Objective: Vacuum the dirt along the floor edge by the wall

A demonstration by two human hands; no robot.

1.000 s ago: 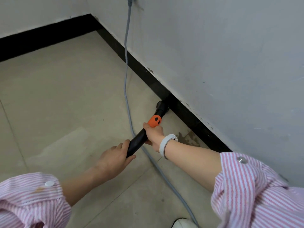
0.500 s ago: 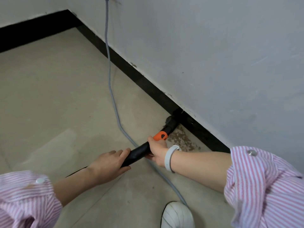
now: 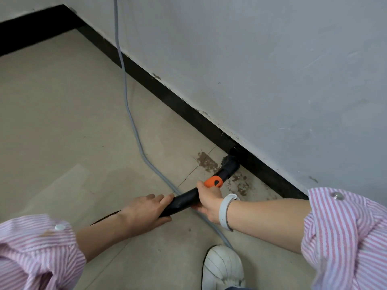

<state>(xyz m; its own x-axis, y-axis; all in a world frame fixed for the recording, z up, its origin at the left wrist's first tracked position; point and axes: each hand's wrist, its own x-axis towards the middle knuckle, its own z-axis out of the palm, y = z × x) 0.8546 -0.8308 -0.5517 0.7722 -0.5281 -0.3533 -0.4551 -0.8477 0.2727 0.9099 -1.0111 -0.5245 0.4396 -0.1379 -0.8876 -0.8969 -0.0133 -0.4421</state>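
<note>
Partway: right hand (image 3: 209, 200) and left hand (image 3: 146, 212) both grip the black vacuum hose (image 3: 186, 200); nozzle against black skirting (image 3: 167, 95), brown dirt patches (image 3: 207, 162) remaining either side.

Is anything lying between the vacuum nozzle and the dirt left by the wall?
Nothing visible. The nozzle sits at the black baseboard amid the dirt, with patches on both sides. The grey cord lies left of them.

Soft even daylight, sharp, wide-angle edge bending
</note>
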